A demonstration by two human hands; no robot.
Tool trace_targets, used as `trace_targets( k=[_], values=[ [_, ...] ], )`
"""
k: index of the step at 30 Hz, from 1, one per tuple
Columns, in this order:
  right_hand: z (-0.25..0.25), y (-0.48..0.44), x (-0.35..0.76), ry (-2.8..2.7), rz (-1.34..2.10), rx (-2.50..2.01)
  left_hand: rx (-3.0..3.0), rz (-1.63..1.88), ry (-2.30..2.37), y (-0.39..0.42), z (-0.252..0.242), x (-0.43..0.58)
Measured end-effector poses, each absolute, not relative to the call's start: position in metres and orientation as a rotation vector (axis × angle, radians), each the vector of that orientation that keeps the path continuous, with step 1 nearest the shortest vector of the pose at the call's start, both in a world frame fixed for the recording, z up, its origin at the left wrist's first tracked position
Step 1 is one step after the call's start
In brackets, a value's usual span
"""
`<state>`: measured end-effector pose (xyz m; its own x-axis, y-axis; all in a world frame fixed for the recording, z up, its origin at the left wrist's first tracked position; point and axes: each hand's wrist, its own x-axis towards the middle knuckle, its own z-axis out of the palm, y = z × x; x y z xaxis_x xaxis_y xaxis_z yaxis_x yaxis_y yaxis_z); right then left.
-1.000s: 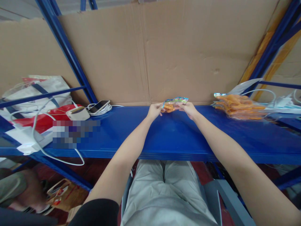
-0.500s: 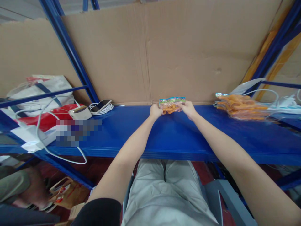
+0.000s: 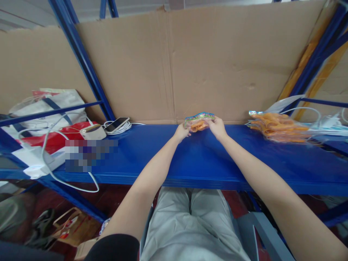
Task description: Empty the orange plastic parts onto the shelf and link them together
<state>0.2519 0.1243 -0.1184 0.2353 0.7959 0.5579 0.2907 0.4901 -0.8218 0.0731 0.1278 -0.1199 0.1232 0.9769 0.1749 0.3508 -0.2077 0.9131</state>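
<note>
A small clear bag with a colourful printed top and orange pieces inside (image 3: 199, 125) is held up near the back of the blue shelf, close to the cardboard. My left hand (image 3: 182, 133) is closed at its left edge, fingers partly tucked behind the lower corner. At the opposite end, my right hand (image 3: 217, 127) pinches the right edge, thumb on the near face. What exactly the orange pieces are is too small to make out.
Further right on the blue shelf (image 3: 217, 163) lies a pile of similar clear bags with orange contents (image 3: 278, 127). To the left are a phone (image 3: 117, 124) on a coiled white cable, a white power bank (image 3: 93, 132), a red bag and a white tote (image 3: 63, 103). Cardboard (image 3: 217, 65) backs the shelf.
The bag has tilted slightly, its printed top now bowed. My left hand has shifted a little lower along the left edge, fingers curling under. My right hand keeps its hold.
</note>
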Motion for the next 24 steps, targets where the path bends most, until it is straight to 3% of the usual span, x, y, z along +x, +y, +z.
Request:
trace_targets(
  k=[6,13,19,24],
  values=[
    [-0.114,0.119,0.253,-1.322,0.518,-1.0,1.605,0.986,1.266,0.12,-0.118,0.069],
    [-0.114,0.113,0.25,-1.29,0.731,-1.124,1.572,1.195,1.237,0.129,-0.118,0.072],
    [-0.111,0.114,0.254,-1.362,0.441,-1.053,1.6,1.413,1.135,0.13,-0.114,0.073],
    [-0.109,0.121,0.255,-1.339,0.413,-0.978,1.618,1.485,1.058,0.131,-0.105,0.069]
  ],
)
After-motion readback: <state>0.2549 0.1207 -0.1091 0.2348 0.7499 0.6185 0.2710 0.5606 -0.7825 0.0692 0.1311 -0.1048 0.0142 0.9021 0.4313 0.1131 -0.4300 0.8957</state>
